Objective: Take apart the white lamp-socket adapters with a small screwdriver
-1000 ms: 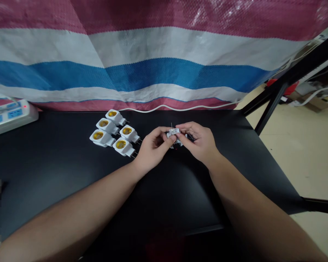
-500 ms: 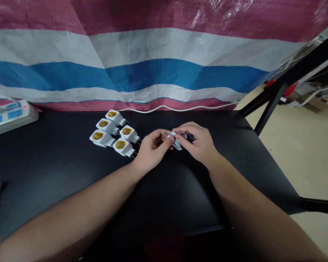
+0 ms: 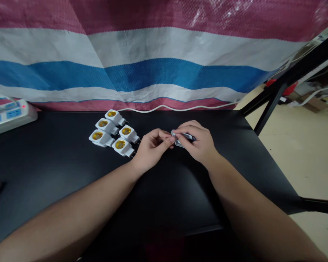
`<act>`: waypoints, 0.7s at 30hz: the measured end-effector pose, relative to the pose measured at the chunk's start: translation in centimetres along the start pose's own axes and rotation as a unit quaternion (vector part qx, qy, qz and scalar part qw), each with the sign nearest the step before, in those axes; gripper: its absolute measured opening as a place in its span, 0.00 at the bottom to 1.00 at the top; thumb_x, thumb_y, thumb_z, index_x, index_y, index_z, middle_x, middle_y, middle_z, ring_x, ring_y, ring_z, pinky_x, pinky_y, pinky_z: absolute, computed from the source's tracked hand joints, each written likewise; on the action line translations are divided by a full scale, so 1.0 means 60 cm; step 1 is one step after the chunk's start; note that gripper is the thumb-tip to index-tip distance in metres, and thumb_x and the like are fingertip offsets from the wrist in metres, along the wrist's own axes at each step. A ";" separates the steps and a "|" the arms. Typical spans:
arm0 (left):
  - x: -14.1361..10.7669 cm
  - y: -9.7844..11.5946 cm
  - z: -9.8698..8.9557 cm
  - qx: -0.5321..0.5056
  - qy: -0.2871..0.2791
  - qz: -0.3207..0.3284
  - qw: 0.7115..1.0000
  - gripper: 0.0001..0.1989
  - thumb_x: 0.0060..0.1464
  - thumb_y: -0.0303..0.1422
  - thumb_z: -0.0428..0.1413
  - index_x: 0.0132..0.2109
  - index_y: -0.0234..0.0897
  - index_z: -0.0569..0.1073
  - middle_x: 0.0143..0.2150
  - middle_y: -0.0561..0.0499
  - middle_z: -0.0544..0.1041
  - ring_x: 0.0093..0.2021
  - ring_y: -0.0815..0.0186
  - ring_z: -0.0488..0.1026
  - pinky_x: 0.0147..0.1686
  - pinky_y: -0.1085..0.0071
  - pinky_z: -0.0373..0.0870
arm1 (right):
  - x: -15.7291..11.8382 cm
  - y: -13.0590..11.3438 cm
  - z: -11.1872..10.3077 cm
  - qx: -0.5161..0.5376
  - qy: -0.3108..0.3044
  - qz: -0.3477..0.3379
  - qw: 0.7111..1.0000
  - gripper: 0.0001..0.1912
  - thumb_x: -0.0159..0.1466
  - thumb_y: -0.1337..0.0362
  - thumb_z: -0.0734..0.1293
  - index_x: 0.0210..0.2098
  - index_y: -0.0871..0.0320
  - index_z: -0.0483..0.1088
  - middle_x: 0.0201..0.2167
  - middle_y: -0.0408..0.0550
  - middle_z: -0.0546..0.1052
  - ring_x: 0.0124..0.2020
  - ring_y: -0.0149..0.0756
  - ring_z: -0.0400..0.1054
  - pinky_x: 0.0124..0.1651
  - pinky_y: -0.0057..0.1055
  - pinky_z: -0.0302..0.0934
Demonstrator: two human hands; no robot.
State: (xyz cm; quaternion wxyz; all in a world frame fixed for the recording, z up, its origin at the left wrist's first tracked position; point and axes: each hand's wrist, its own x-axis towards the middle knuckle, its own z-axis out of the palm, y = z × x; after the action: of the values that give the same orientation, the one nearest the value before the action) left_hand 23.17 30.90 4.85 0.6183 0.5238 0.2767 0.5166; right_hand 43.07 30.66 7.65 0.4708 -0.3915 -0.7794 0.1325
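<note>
My left hand (image 3: 153, 149) and my right hand (image 3: 199, 142) meet above the black table (image 3: 164, 196), both closed in a pinch. Between their fingertips is a small clear and whitish piece (image 3: 178, 143), probably plastic, with its details too small to make out. My right fingers cover much of it, and a dark bluish bit shows by my right palm. My left thumb and forefinger press at its left end. Left of my left hand, several white plug-in lamp holders (image 3: 122, 145) with gold screw sockets lie grouped, their metal prongs pointing right.
A white power strip (image 3: 15, 114) with a lit red light stands at the far left. A white cable (image 3: 164, 107) runs along the back edge before a striped tarp (image 3: 164, 72). Black metal frame bars (image 3: 273, 98) rise at the right.
The small piece has been turned between my fingertips, and its clear edge now shows more plainly. Both hands have stayed in nearly the same place. The lamp holders have not moved.
</note>
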 end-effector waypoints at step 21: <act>0.000 0.008 0.004 -0.051 0.013 -0.017 0.998 0.16 0.54 0.36 0.77 0.35 0.34 0.78 0.32 0.53 0.82 0.32 0.71 0.81 0.39 0.74 0.81 | -0.003 0.003 0.004 0.033 0.008 -0.023 0.999 0.07 0.72 0.68 0.70 0.44 0.51 0.81 0.40 0.47 0.83 0.42 0.39 0.79 0.45 0.40 0.74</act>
State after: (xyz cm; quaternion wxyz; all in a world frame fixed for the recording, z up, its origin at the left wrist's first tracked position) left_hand 23.21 30.80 5.38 0.6490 0.4801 0.2670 0.5263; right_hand 43.02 30.68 7.29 0.4925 -0.3588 -0.7796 0.1445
